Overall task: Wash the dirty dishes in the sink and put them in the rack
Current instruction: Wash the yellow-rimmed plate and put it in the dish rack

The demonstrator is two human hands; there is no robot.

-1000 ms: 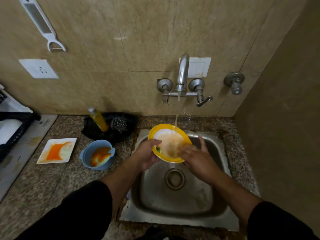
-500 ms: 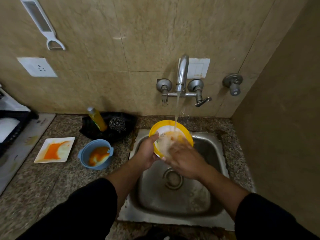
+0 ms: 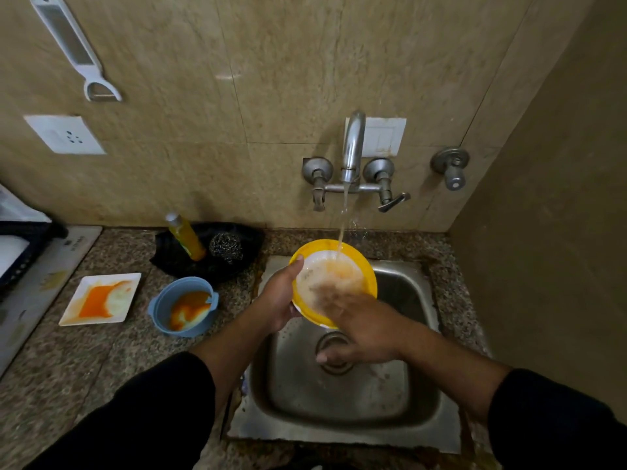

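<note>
A yellow-rimmed bowl (image 3: pixel 364 266) with a white inside is tilted over the steel sink (image 3: pixel 400 395), under water running from the tap (image 3: pixel 353 147). My left hand (image 3: pixel 280 295) grips the bowl's left rim, thumb on top. My right hand (image 3: pixel 363 329) lies across the bowl's lower inside with its fingers blurred against the wet surface. On the counter to the left stand a blue bowl (image 3: pixel 163 307) with orange residue and a white square plate (image 3: pixel 101 298) smeared orange. The black rack (image 3: pixel 23 242) shows at the far left edge.
A yellow soap bottle (image 3: pixel 188 237) and a steel scrubber (image 3: pixel 225 247) sit on a black cloth behind the blue bowl. A peeler (image 3: pixel 73 49) hangs on the tiled wall. A side wall closes in at the right. A separate valve (image 3: pixel 453 167) sticks out right of the tap.
My right hand has slid from the bowl's right rim onto its inside and rubs there. The bowl stays under the stream in my left hand.
</note>
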